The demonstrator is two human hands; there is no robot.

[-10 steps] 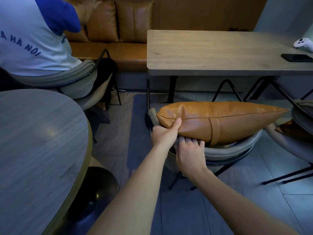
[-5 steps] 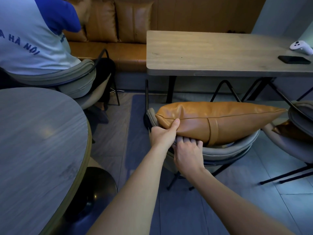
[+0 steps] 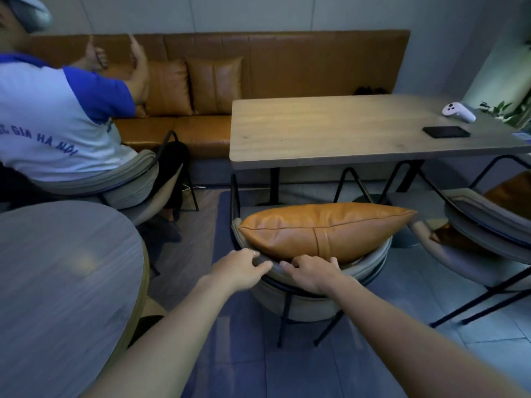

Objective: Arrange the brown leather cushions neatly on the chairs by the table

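Note:
A brown leather cushion [image 3: 316,228] lies sideways on the grey chair [image 3: 370,265] in front of the rectangular table [image 3: 330,133], propped against the curved backrest. My left hand [image 3: 241,268] grips the backrest rim just below the cushion's left end. My right hand [image 3: 311,272] curls over the same rim under the cushion's strap. Neither hand holds the cushion. Another brown cushion [image 3: 505,191] rests in the grey chair at the right. Two more cushions [image 3: 169,87] [image 3: 215,81] stand upright on the leather bench.
A round table [image 3: 63,282] fills the left foreground. A person in a white and blue shirt [image 3: 57,124] sits in a grey chair at the left, arms raised. A black phone [image 3: 445,132] and a white controller [image 3: 458,110] lie on the rectangular table.
My left hand let go of the cushion's left end and dropped onto the backrest rim. The view tilted up and now shows more of the bench and wall.

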